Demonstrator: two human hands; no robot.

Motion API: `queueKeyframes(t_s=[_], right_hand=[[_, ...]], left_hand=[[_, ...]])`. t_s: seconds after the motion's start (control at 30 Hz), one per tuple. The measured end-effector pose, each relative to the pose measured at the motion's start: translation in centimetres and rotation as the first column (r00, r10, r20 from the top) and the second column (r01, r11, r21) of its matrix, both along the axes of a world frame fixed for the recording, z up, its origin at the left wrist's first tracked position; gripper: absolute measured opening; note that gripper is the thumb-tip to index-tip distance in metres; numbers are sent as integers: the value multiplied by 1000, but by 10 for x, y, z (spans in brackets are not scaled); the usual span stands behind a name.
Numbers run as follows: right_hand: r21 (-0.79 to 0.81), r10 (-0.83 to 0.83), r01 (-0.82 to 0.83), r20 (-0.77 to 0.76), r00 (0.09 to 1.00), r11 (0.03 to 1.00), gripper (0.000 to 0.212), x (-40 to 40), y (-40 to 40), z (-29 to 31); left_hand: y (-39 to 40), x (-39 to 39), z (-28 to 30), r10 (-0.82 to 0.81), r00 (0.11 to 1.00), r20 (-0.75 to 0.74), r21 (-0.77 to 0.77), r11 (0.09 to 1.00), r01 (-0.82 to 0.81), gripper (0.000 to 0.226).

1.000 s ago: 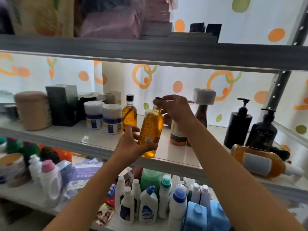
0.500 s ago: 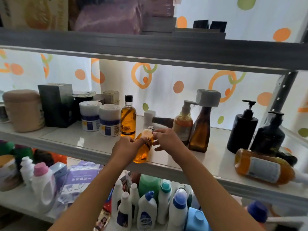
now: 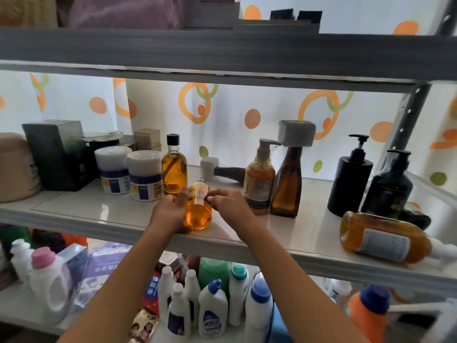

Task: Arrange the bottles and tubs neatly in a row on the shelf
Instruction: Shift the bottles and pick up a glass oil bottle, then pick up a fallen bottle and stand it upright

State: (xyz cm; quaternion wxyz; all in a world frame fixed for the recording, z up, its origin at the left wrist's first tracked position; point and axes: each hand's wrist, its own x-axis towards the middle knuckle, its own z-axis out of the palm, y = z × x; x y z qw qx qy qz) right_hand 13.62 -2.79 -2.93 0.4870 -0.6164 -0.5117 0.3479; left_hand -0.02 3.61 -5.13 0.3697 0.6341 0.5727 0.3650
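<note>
A round amber bottle [image 3: 198, 211] lies tipped toward me near the front edge of the white shelf [image 3: 103, 214]. My left hand [image 3: 170, 214] grips its left side. My right hand [image 3: 228, 203] pinches its neck and label from the right. Behind it stand a black-capped amber bottle [image 3: 173, 167] and two white tubs [image 3: 112, 169] [image 3: 144, 177]. To the right stand an orange pump bottle [image 3: 259, 181], a brown bottle with a grey cap [image 3: 288, 184] and two black pump bottles [image 3: 350, 179] [image 3: 388, 186]. A big amber bottle [image 3: 380, 237] lies on its side at the far right.
A brown bottle with a white cap [image 3: 222, 170] lies flat at the back. Dark boxes [image 3: 57, 154] and a beige tub [image 3: 14, 167] fill the shelf's left end. The grey upper shelf [image 3: 222, 53] hangs overhead. Detergent bottles [image 3: 212, 308] crowd the shelf below.
The amber bottle has come down from upright in the air to tipped on the shelf's front edge. My right hand moved from its cap to its neck. The camera shifted closer.
</note>
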Motion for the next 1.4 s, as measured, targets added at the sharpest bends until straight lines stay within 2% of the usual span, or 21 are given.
queueKeyframes(t_s=[0.07, 0.17, 0.27, 0.37, 0.5, 0.67, 0.8, 0.9, 1.03, 1.17, 1.23, 1.4], right_hand=[[6, 4, -4, 54, 999, 1000, 32, 0, -1, 0], [-9, -9, 9, 47, 999, 1000, 33, -1, 4, -1], [-36, -12, 13, 42, 999, 999, 34, -4, 9, -3], [-18, -22, 23, 67, 998, 1000, 36, -6, 11, -3], [0, -20, 20, 92, 996, 1000, 40, -10, 15, -6], [-13, -14, 16, 107, 994, 1000, 36, -7, 14, -3], [-8, -66, 67, 82, 994, 998, 31, 0, 4, 3], [30, -93, 91, 74, 993, 995, 29, 6, -10, 11], [116, -124, 119, 32, 992, 986, 24, 19, -34, 21], [197, -233, 235, -36, 972, 952, 17, 38, -70, 21], [221, -280, 288, -64, 958, 932, 21, 52, -91, 19], [261, -413, 416, -68, 908, 871, 26, 95, -138, 22]], left_hand=[[-2, -4, 0, -44, 997, 70, -11, 999, 45, 55], [-6, -8, 2, -147, 982, 119, 19, 989, 146, 50], [-5, -11, 1, -164, 976, 144, 53, 986, 158, 45], [1, -12, -1, -134, 980, 148, 87, 989, 123, 45], [1, -8, -5, -70, 996, 46, 179, 982, 61, 50], [1, -4, -4, 56, 998, 8, 149, 987, -56, 49], [-7, 4, -4, 169, 985, -25, 285, 946, -155, 43], [-18, 11, -3, 187, 982, -27, 378, 911, -163, 41], [-44, 30, 8, 108, 992, 59, 442, 889, -123, 37], [-71, 60, 10, -23, 989, 149, 479, 876, -51, 38], [-85, 79, 7, -97, 984, 147, 489, 872, 13, 38], [-113, 127, 8, -269, 939, 216, 382, 908, 173, 34]])
